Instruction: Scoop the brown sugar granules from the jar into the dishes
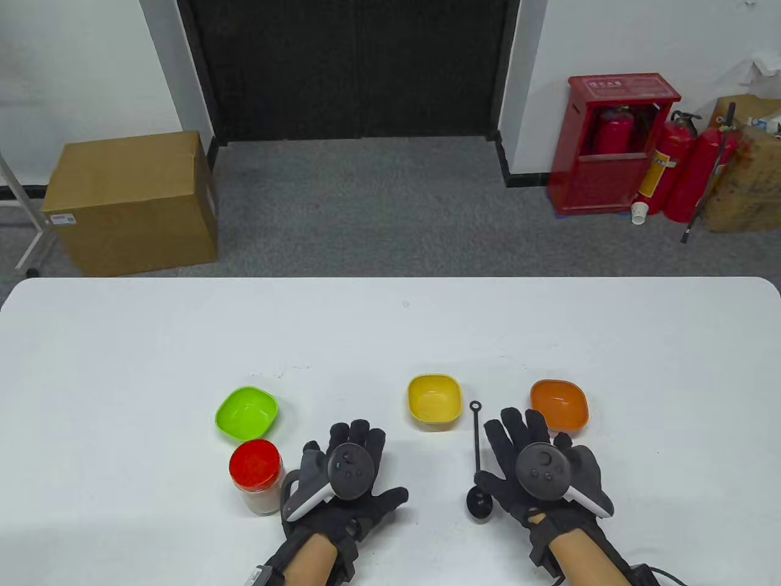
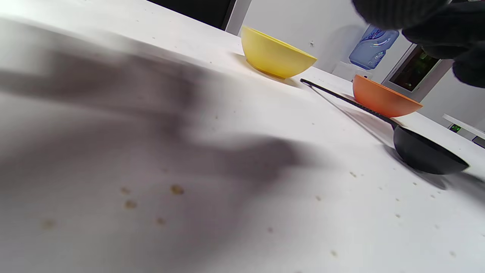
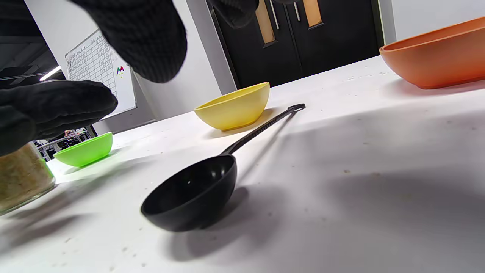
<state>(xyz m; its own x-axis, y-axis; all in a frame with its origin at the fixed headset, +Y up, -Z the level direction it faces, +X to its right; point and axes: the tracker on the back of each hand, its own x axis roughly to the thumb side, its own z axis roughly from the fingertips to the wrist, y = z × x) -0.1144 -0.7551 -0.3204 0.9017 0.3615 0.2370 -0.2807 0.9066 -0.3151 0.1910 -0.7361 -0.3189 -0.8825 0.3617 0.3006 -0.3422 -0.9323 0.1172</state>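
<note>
A jar (image 1: 256, 476) with a red lid stands closed at the near left; its sugar-filled glass shows in the right wrist view (image 3: 22, 178). A black scoop (image 1: 478, 470) lies empty on the table between the hands, also seen in the left wrist view (image 2: 424, 151) and the right wrist view (image 3: 197, 189). A green dish (image 1: 247, 413), a yellow dish (image 1: 434, 400) and an orange dish (image 1: 559, 404) sit empty in a row. My left hand (image 1: 348, 482) lies flat and open, just right of the jar. My right hand (image 1: 540, 470) lies flat and open, just right of the scoop.
The white table (image 1: 390, 342) has a few brown crumbs on it near the left hand (image 2: 176, 189). Beyond its far edge are a cardboard box (image 1: 131, 201) and a red fire-extinguisher cabinet (image 1: 613, 143) on the floor.
</note>
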